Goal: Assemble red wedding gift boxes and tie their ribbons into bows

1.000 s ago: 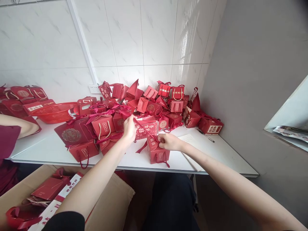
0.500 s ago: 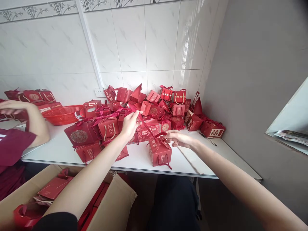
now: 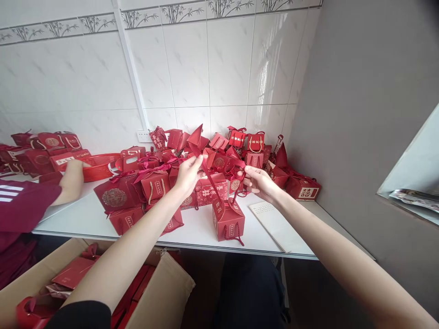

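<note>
A small red gift box (image 3: 228, 222) with twisted cord handles stands upright near the table's front edge. Two lengths of dark red ribbon (image 3: 211, 182) rise from its top in a V. My left hand (image 3: 190, 173) pinches one length, up and to the left of the box. The other length is pinched between the thumb and fingers of my right hand (image 3: 258, 180), up and to the right. Neither hand touches the box itself.
Many red boxes (image 3: 115, 195) are piled behind and to the left. A notepad (image 3: 269, 224) lies right of the box. A cardboard carton (image 3: 171, 283) of red boxes is below left. Another person's arm (image 3: 72, 180) reaches by a red basket (image 3: 101, 167).
My right hand has risen from just above the box, drawing its ribbon length up. My left hand stays nearly where it was. The other person's arm has moved toward the basket.
</note>
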`<state>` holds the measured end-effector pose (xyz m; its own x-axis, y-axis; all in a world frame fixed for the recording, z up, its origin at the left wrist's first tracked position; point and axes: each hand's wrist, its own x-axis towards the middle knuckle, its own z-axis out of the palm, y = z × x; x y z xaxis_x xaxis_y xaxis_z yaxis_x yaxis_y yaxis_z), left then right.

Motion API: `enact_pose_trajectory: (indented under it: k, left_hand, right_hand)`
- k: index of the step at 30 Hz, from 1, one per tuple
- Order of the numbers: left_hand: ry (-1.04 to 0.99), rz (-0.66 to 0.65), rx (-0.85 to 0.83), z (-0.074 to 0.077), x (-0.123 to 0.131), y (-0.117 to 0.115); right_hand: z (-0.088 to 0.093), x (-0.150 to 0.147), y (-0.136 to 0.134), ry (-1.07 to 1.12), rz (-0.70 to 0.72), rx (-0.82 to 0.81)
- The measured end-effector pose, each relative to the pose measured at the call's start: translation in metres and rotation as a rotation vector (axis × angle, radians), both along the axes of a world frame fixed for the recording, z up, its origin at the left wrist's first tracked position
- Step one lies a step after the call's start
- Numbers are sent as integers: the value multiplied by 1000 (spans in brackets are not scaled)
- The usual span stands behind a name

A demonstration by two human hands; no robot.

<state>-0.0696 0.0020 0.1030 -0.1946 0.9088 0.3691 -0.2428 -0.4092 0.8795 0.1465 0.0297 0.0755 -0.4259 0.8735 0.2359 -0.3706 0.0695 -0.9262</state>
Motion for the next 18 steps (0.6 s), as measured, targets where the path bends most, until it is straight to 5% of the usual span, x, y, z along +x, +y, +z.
enact_pose_trajectory:
  k: [6, 9, 13, 18]
  left_hand:
    - [-34, -75, 52, 18, -1, -1]
    - [-11, -104, 72, 22, -2, 0]
    - [-3, -130, 52, 19, -4, 0]
    - [-2, -98, 15, 13, -7, -1]
  right_hand:
    - [18, 6, 2, 49, -76, 67]
    - [18, 7, 5, -144, -165, 161]
    - [0, 9, 11, -591, -205, 208]
    - [-33, 15, 11, -856, 0, 101]
